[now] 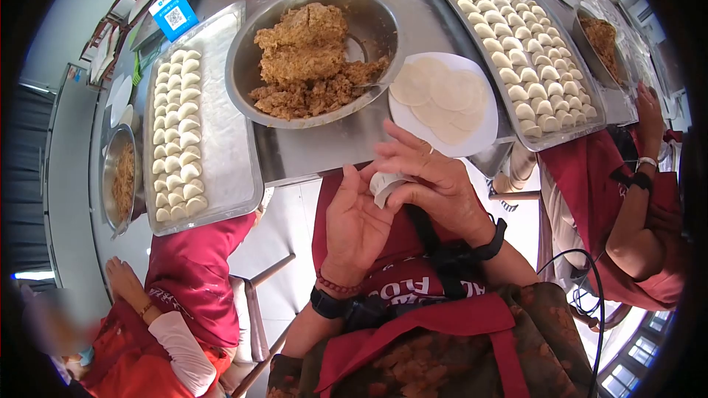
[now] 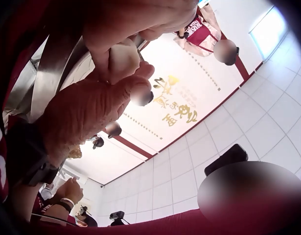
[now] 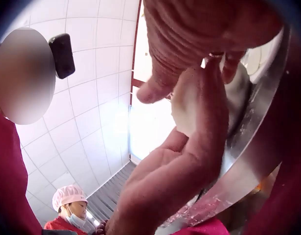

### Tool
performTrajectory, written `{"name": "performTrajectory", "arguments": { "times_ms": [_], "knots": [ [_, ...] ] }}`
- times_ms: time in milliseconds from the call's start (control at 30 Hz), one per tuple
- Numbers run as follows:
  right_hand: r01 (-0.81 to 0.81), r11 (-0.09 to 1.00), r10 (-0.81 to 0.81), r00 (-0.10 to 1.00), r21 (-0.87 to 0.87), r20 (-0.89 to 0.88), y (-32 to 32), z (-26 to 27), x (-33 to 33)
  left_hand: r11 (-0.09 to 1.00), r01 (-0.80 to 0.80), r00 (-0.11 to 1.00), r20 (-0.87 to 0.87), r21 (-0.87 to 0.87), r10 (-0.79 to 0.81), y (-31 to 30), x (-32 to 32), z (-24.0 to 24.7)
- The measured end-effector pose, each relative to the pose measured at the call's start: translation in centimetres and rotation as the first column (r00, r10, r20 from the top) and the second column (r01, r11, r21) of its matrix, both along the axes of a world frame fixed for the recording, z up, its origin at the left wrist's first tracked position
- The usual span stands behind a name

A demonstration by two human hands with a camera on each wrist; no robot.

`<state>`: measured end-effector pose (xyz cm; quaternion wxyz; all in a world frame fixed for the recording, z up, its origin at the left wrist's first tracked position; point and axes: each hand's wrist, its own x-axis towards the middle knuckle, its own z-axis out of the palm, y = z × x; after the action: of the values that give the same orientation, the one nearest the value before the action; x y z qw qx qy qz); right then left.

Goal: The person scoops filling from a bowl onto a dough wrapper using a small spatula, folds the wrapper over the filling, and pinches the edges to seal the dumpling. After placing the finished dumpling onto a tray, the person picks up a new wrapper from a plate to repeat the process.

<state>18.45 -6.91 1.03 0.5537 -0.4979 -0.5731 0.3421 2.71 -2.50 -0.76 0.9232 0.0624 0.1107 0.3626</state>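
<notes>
A small folded dough wrapper [image 1: 386,186] is held between both hands over the lap, in front of the table edge. The left hand [image 1: 357,225] is turned palm up, its fingers against the wrapper's left side. From the right, the right hand [image 1: 442,188] pinches it with thumb and fingers, other fingers extended. In the left wrist view the pale dough [image 2: 124,59] shows between the hands; in the right wrist view the dough [image 3: 187,103] is partly covered by fingers. Any filling inside is hidden.
A steel bowl [image 1: 243,96] of brown filling [image 1: 302,51] stands ahead. Right of it is a white plate [image 1: 483,136] with round wrappers [image 1: 442,99]. Trays of dumplings [image 1: 177,133] [image 1: 516,51] flank them. People sit at both sides.
</notes>
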Motion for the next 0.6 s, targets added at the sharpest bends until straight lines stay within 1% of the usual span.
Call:
{"name": "performTrajectory", "arguments": {
  "times_ms": [33,67,133,167,267,333,367,433,467,533,567,600],
  "knots": [
    [-0.026,0.999,0.026,1.000,-0.030,-0.005,0.0,0.0,0.1,1.000,0.005,1.000,0.013,-0.010,-0.005,0.0,0.0,-0.1],
    [-0.029,1.000,0.029,1.000,-0.001,0.007,0.0,-0.2,0.1,1.000,0.010,1.000,0.027,-0.021,-0.009,0.0,0.1,-0.1],
    [-0.038,0.998,0.036,0.999,0.057,0.031,0.1,-1.0,0.0,1.000,-0.012,0.994,-0.111,-0.018,0.010,-0.1,0.5,1.1],
    [-0.024,0.999,0.023,0.999,0.043,0.027,0.1,-1.0,0.0,1.000,-0.023,0.984,-0.179,-0.015,0.020,-0.1,0.5,1.5],
    [0.007,1.000,-0.008,0.999,0.019,0.033,0.0,-1.0,-0.2,1.000,0.018,0.983,-0.186,0.018,-0.014,0.0,0.2,1.4],
    [0.018,1.000,-0.019,0.998,0.024,0.058,0.1,-1.4,-0.1,0.999,0.025,0.965,-0.261,0.025,-0.017,0.1,0.4,2.1],
    [-0.019,1.000,0.018,0.999,0.013,0.035,0.1,-1.5,0.1,0.999,0.028,0.955,-0.298,0.028,-0.018,0.2,0.4,2.3],
    [-0.095,0.995,0.095,0.995,-0.009,-0.014,0.2,-1.7,0.4,0.996,0.069,0.960,-0.275,0.049,-0.053,0.6,-0.3,1.4],
    [-0.095,0.995,0.095,0.995,-0.023,0.005,0.1,-1.4,0.3,0.994,0.089,0.962,-0.264,0.059,-0.070,0.8,-0.6,1.1],
    [-0.092,0.994,0.095,0.995,-0.051,0.045,0.0,-0.6,0.2,0.993,0.105,0.942,-0.326,0.053,-0.082,1.0,-0.5,1.7],
    [-0.110,0.993,0.114,0.990,-0.043,0.085,0.0,-0.8,0.2,0.992,0.114,0.930,-0.357,0.049,-0.089,1.0,-0.5,2.0],
    [-0.128,0.991,0.131,0.983,-0.037,0.126,0.0,-1.2,0.4,0.990,0.130,0.931,-0.350,0.058,-0.102,1.0,-0.6,1.8]
  ]
}}
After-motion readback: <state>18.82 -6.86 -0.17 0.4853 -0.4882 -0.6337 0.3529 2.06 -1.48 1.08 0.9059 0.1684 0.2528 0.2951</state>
